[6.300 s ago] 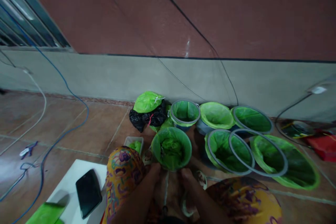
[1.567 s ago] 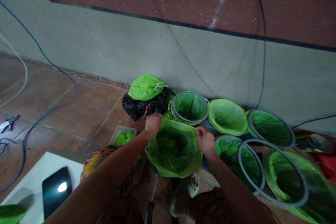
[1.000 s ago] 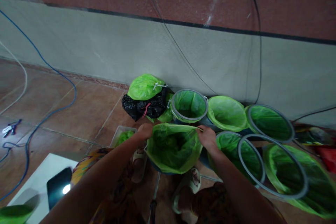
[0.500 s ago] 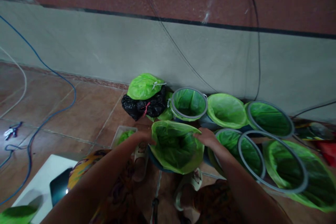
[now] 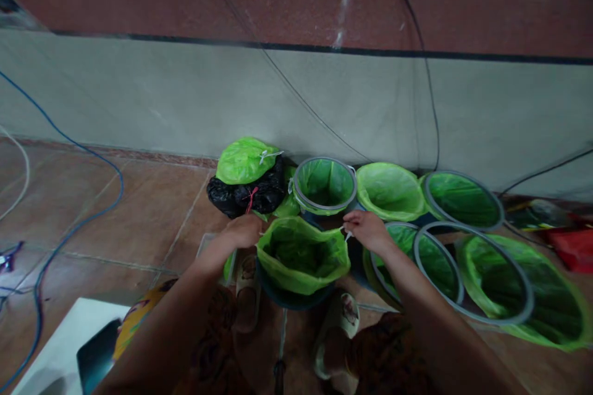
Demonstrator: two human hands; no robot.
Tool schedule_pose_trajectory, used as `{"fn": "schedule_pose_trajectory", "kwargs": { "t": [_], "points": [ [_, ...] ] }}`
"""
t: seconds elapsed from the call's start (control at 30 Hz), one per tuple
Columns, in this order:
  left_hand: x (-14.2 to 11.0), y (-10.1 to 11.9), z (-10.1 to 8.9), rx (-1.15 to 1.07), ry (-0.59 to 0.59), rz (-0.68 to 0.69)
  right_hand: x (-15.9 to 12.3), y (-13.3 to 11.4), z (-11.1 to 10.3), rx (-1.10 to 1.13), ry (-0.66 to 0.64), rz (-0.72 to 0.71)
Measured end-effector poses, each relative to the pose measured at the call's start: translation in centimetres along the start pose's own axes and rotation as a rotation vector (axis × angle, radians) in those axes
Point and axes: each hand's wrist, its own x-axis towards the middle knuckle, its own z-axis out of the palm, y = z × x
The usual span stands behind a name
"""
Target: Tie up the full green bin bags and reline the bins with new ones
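A green drawstring garbage bag (image 5: 303, 281) lines a dark blue bin (image 5: 296, 301) that stands between my feet. Its mouth is raised and drawn in above the bin's rim. At the right side of the mouth, my right hand (image 5: 365, 230) is closed, pinching the bag's white drawstring (image 5: 345, 234). My left hand (image 5: 244, 231) is closed at the opposite side, apparently on the other end of the drawstring; its fingertips are partly hidden.
Several lined bins stand along the wall, such as a grey-rimmed bin (image 5: 325, 205). Loose grey rings (image 5: 532, 308) lie over bins at right. Tied black bags (image 5: 227, 197) carry a tied green bag (image 5: 243, 160). A blue cable (image 5: 76, 226) crosses the floor at left.
Both hands have shifted from the bag's rim out to its sides, now at the drawstring. The bag's mouth has narrowed and lifted, showing more of the bin. The view has turned slightly right.
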Motion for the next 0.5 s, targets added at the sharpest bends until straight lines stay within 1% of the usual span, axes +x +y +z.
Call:
{"fn": "schedule_pose_trajectory", "kwargs": {
  "t": [0.07, 0.1, 0.2, 0.27, 0.33, 0.4, 0.47, 0.5],
  "points": [
    [-0.1, 0.9, -1.0, -0.018, 0.034, 0.039, -0.2, -1.1, 0.2, 0.252, 0.011, -0.046],
    [0.0, 1.4, -1.4, -0.068, 0.068, 0.074, -0.4, -1.8, 0.4, 0.383, 0.003, -0.075],
    [0.0, 3.1, -1.8, -0.361, 0.178, 0.227, -1.3, -4.2, 1.0, 0.718, -0.061, -0.165],
    [0.0, 4.4, -1.7, -0.573, 0.204, 0.340, -1.9, -5.6, 1.5, 0.855, -0.141, -0.214],
    [-0.1, 5.7, -1.4, -0.733, 0.189, 0.454, -2.5, -6.8, 2.1, 0.906, -0.238, -0.245],
    [-0.2, 6.6, -1.1, -0.808, 0.170, 0.536, -2.8, -7.5, 2.9, 0.881, -0.338, -0.257],
    [-0.1, 7.3, -0.8, -0.822, 0.197, 0.564, -2.9, -7.9, 3.9, 0.826, -0.407, -0.265],
    [0.0, 7.5, -0.6, -0.822, 0.236, 0.561, -2.8, -7.9, 4.3, 0.793, -0.426, -0.276]
  ]
}}
